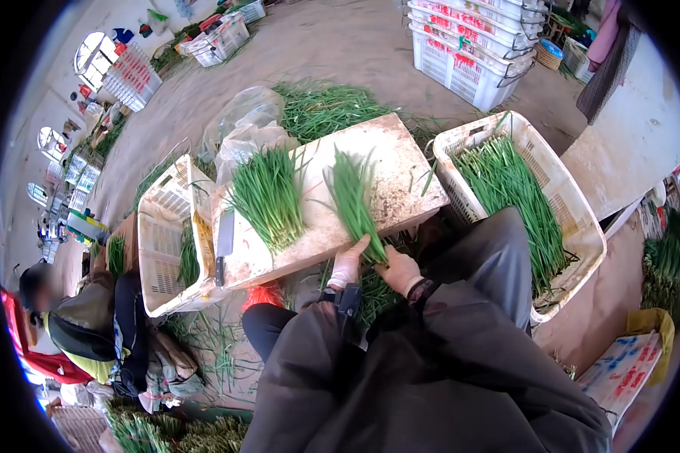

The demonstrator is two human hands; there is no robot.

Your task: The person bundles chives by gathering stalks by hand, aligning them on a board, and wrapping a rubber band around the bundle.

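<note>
Both my hands hold one bunch of green stalks [353, 192] by its lower end at the near edge of a dirty white board [391, 155]. My left hand [347, 263] wraps the bunch from the left, and my right hand [399, 270] grips it from the right. The leafy tops lie over the board, slightly blurred. To the left on the board rests a larger pile of green stalks [268, 198]. Beside that pile, a knife with a broad blade [226, 233] and a dark handle lies near the board's left edge.
At the right stands a white crate [591, 226] of stalks; another white crate [161, 241] is at the left. Clear plastic bags [253, 136] and loose stalks [329, 106] lie behind the board. Stacked crates [461, 64] stand farther back. A person [91, 317] sits at the far left.
</note>
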